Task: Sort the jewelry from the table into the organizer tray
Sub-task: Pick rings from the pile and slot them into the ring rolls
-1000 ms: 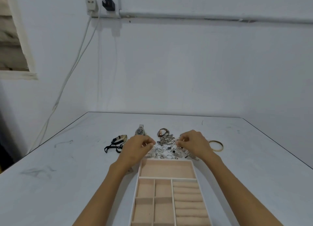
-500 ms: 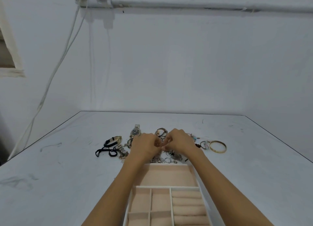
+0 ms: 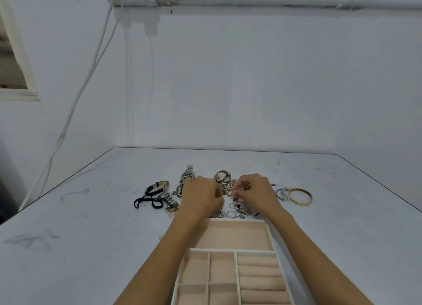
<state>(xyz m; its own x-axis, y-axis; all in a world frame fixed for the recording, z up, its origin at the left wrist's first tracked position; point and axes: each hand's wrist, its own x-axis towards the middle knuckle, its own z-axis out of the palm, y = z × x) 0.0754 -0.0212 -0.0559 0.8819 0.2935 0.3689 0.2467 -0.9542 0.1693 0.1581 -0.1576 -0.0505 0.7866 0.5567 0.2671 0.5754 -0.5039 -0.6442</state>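
A tangle of silver chains lies on the white table just beyond the organizer tray, a white tray with beige velvet compartments and ring rolls, all of them bare. My left hand is curled over the left side of the tangle, and its fingertips are mostly hidden. My right hand pinches a thin chain at the tangle's right side. Several small silver rings lie between the hands and the tray's far rim.
A silver watch and a brown-banded watch lie behind the hands. At the left are a black-strap watch and a metal-band watch. A gold bangle and a small silver bracelet lie to the right. Cables hang down the wall at the left.
The hands came together over the chain pile, then drew a little apart. The camera tilted and moved closer, so the tray's front part has left the view.
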